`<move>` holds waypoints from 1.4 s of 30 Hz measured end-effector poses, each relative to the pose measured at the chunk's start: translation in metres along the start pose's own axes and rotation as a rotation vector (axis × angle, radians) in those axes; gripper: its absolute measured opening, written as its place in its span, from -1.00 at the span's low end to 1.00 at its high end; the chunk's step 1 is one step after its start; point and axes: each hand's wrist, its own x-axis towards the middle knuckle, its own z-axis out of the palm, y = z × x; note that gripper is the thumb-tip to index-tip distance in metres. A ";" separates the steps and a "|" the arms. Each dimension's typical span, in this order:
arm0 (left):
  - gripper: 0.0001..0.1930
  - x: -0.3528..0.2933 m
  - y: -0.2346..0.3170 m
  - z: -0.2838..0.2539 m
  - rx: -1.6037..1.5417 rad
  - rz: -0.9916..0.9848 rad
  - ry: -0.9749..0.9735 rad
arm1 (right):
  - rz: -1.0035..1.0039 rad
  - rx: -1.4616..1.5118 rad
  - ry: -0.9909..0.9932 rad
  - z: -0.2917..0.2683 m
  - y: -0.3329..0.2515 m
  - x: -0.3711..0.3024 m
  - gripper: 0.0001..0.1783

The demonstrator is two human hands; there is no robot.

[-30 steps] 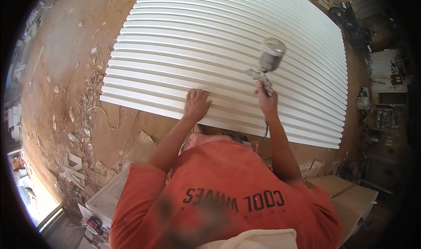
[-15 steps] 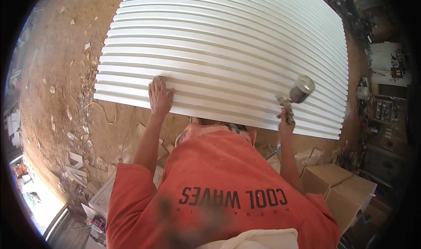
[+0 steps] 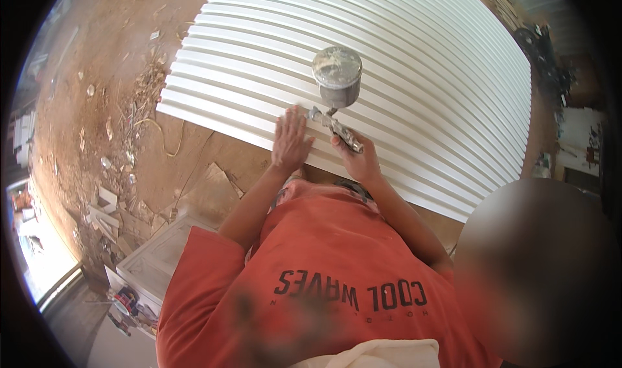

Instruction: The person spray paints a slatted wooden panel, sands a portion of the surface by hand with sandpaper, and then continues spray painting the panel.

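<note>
Step in hand: you look to be spraying the white slatted panel, working along its near edge; this is my reading from the gun and your stance.
Left hand: your left hand lies flat, fingers spread wide, on the slats at the near edge. It holds nothing.
Right hand: your right hand is closed around the grip of the spray gun, just beside the left, at its 3 o'clock.
Spray gun: its round metal cup stands upright over the slats, at 12 o'clock from your right hand. I cannot tell whether the trigger is pressed, and no mist shows.
Panel: it lies flat over the dirt floor, filling the view from 11 to 3 o'clock, and is well lit.
Around you: wood scraps lie at 9 o'clock and a white framed board at 7 o'clock.
Next move calls for: holding the cup level and the nozzle at an even height over the slats, with your left hand kept out of the spray path since it sits so near the gun.
Change from half a second ago: your hands were then well apart, the left toward 9 o'clock and the gun near the 3 o'clock end of the edge; now they meet at the middle and the cup sits further onto the panel.
</note>
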 end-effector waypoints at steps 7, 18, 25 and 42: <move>-0.22 -0.003 -0.027 -0.003 0.056 -0.069 0.002 | 0.059 -0.038 0.052 -0.019 0.043 -0.051 -0.71; -0.20 -0.028 -0.176 -0.039 0.010 -0.826 0.224 | 0.317 -0.102 0.505 -0.090 0.108 -0.121 -0.63; -0.19 -0.052 -0.152 -0.006 -0.176 -0.770 0.342 | 0.126 -0.058 0.076 -0.019 0.068 -0.070 -0.63; -0.17 -0.072 -0.059 -0.005 -0.059 -0.274 0.166 | -0.298 0.010 0.059 0.062 0.006 0.001 -0.60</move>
